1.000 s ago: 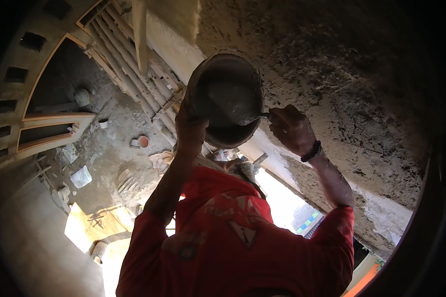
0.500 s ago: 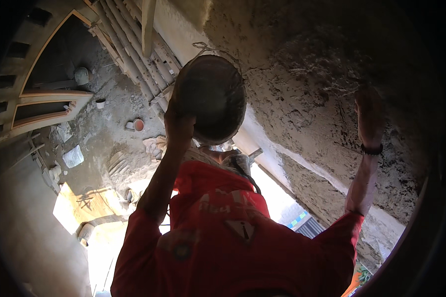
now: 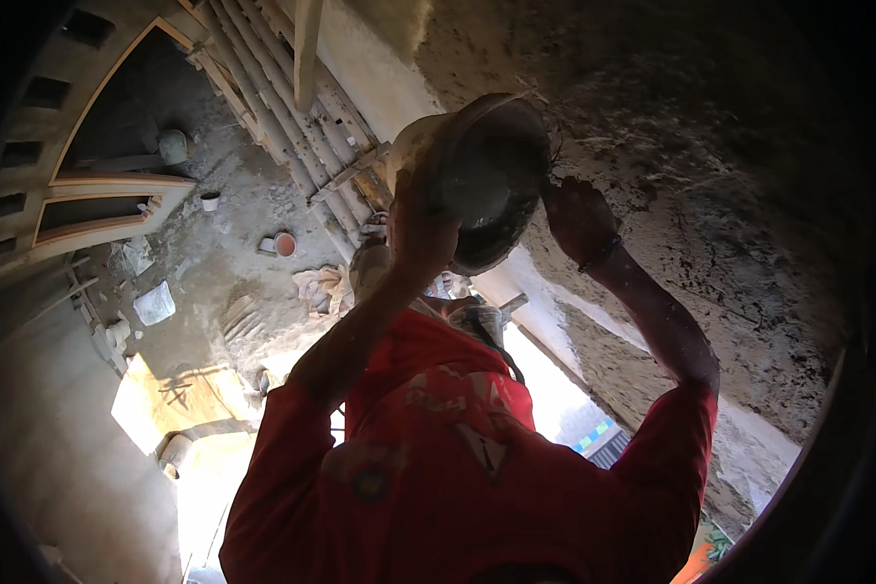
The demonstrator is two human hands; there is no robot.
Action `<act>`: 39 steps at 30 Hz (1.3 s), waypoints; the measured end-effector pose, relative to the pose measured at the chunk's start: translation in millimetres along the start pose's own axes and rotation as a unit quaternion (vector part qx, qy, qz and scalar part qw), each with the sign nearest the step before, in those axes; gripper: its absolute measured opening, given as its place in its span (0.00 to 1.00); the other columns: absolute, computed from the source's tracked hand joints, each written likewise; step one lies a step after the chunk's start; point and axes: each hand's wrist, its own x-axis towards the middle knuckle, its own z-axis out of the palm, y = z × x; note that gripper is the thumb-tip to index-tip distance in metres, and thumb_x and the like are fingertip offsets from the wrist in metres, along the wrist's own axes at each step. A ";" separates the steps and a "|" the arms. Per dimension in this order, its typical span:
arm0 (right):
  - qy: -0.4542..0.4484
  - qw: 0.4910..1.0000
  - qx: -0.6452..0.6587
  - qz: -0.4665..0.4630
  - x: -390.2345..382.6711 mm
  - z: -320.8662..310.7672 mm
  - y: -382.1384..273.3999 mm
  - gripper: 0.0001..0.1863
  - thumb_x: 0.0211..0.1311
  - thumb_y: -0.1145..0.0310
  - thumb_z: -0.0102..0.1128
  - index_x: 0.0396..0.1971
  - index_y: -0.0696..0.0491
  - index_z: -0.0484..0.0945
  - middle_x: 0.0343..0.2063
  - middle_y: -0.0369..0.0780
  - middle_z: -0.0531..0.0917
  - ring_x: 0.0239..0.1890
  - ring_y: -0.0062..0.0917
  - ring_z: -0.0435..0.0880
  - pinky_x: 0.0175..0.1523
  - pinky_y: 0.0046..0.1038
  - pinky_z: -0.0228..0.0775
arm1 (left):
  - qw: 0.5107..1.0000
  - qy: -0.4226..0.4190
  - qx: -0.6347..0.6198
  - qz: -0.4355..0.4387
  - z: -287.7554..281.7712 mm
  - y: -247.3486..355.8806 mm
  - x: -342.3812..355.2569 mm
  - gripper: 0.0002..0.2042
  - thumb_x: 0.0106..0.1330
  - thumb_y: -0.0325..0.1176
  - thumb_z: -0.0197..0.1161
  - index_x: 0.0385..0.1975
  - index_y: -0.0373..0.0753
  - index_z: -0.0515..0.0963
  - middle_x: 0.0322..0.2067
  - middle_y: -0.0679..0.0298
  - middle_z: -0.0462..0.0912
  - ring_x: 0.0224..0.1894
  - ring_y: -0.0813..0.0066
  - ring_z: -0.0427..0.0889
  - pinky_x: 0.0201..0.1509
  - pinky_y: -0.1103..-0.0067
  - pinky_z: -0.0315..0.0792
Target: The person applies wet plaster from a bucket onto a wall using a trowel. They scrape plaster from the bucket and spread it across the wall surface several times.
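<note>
My left hand grips a round dark bucket by its side. The bucket is tilted so its mouth faces me, and wet grey material shows inside. At the bucket's right rim is my right hand, its fingers curled; shadow hides whether they hold a tool or the rim itself. A dark bracelet circles the right wrist. Close to both hands rises a rough wall, coated with uneven, dark wet-looking plaster.
Long wooden poles lean at the upper left. On the dusty floor lie a small white pot, a reddish-mouthed container, a pale sheet and crumpled sacking. A wooden frame stands at the far left.
My right hand has come left from the wall to the bucket's rim. The bucket, in my left hand, has moved right toward it and turned, showing more of its outer side.
</note>
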 end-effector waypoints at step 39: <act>0.126 0.838 0.457 0.269 -3.9 -136.7 130.4 0.20 0.62 0.65 0.59 0.53 0.55 0.73 0.48 0.38 0.81 0.46 0.24 0.81 0.40 0.27 0.73 | 0.986 0.119 -0.087 -0.078 -71.5 -42.5 57.4 0.31 0.42 0.23 0.53 0.54 0.33 0.71 0.41 0.49 0.82 0.45 0.61 0.81 0.52 0.73 0.72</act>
